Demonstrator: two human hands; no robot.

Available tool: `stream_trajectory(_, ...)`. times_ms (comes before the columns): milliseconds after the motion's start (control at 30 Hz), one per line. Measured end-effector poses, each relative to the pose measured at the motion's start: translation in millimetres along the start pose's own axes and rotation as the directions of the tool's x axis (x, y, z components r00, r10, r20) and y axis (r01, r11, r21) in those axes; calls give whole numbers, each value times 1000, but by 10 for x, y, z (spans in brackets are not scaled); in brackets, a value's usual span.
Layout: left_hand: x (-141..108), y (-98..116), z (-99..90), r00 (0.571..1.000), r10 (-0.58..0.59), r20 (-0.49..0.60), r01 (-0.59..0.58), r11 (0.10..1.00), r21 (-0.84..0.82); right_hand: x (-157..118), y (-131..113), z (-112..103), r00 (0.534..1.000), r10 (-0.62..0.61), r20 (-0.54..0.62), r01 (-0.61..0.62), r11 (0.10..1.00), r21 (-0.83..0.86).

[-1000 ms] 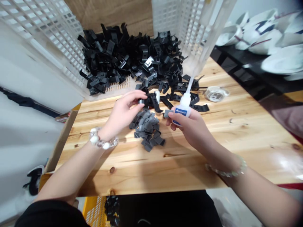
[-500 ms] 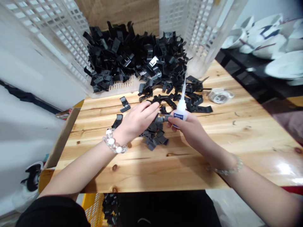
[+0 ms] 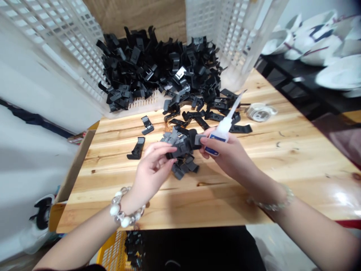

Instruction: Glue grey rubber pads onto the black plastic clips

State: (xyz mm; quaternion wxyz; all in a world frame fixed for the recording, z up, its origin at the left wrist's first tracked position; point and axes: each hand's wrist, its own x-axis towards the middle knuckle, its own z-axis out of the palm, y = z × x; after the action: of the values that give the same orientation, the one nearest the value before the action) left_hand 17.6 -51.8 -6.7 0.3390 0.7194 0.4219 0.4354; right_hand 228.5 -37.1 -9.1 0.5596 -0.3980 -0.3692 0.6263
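Between the thumb and fingers of my left hand (image 3: pixel 150 169) is a black plastic clip (image 3: pixel 182 148), held over the middle of the table. My right hand (image 3: pixel 232 156) is wrapped round a white glue bottle (image 3: pixel 224 127) with a blue label, its long thin nozzle tilted up and to the right. That hand's thumb and finger also pinch a small grey pad (image 3: pixel 199 139) at the clip's right end; whether the two touch, I cannot tell. Under the clip lies a heap of small grey pads (image 3: pixel 190 166), partly hidden by it.
A white plastic basket (image 3: pixel 124 109), tipped towards me, holds a heap of black clips (image 3: pixel 141 67). More clips spill onto the wooden table (image 3: pixel 225 199). Two lie at left, one a loose clip (image 3: pixel 137 148). A tape roll (image 3: pixel 261 112) sits right.
My left hand has moved back towards me and left, now with a black clip in its fingers. The glue bottle has tilted further right in my right hand.
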Motion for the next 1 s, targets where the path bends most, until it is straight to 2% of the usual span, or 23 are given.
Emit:
stream_trajectory(67, -100, -17, 37, 992, -89, 88, 101, 985, -140, -18, 3, 8, 999, 30, 40, -30, 999, -15)
stream_trajectory(167, -157, -52, 94, 936, -220, 274, 299, 909, -290, -28, 30, 20, 993, 90, 82, -80, 991, -109)
stream_trajectory(233, -139, -73, 108, 902, -274, 333, 384, 861, -333, -25, 53, 25, 987, 129, 94, -112, 980, -168)
stream_trajectory(300, -99, -86, 89, 894, -283, 348, 398, 859, -323, -19, 72, 25, 986, 143, 90, -124, 974, -190)
stream_trajectory(433, -42, -88, -9, 895, -211, 394, 299, 938, -175, -15, 80, 14, 983, 134, 121, -110, 976, -190)
stream_trajectory(533, -48, -78, -59, 910, -134, 392, 177, 981, -77, -21, 59, 11, 968, 169, 187, -112, 953, -283)
stream_trajectory(600, -65, -59, -78, 912, -108, 396, 150, 986, -76, -23, 40, 12, 956, 196, 217, -108, 927, -359)
stream_trajectory(733, -87, 1, -142, 897, -97, 431, 178, 972, -151, -17, 10, 5, 974, 179, 139, -112, 912, -395)
stream_trajectory(800, -88, 13, -182, 882, -59, 468, 150, 976, -160, -10, 5, -2, 981, 169, 95, -122, 919, -376)
stream_trajectory(900, -76, -9, -201, 872, 25, 488, 48, 989, -137, -4, 16, -4, 981, 180, 76, -143, 926, -348)
stream_trajectory(1000, -47, -35, -172, 893, 113, 435, -113, 993, -27, -8, 46, 15, 954, 281, 107, -227, 907, -356)
